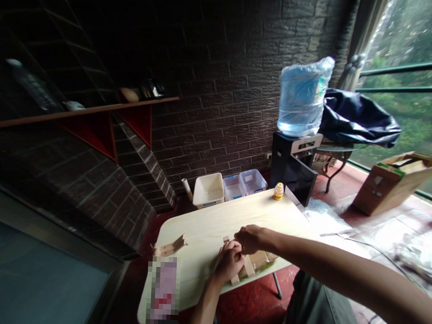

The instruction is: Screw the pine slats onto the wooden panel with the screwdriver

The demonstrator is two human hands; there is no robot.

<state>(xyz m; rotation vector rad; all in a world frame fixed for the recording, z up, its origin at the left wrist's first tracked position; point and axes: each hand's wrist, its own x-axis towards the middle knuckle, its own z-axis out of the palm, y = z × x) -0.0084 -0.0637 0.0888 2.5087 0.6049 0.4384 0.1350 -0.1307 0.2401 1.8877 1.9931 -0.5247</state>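
Close together over the table (195,223), my two hands work at a light-brown, flat piece, seemingly wood or cardboard. My left hand (229,263) is closed with bent fingers on that brown piece (226,239), one end of which sticks out beyond the fingers. My right hand (251,238) is closed in a fist just above and beside the left; what it grips is hidden. Under and right of the hands lie a flat strip (249,267) and a clear plastic-wrapped brown item (263,260) near the table's front edge.
A bent brown piece with holes (171,247) and a blurred pink item (164,291) lie at the left. A yellow-capped bottle (278,191) stands at the far corner. Behind are plastic bins (208,192) and a water dispenser (291,160); a cardboard box (390,186) is right.
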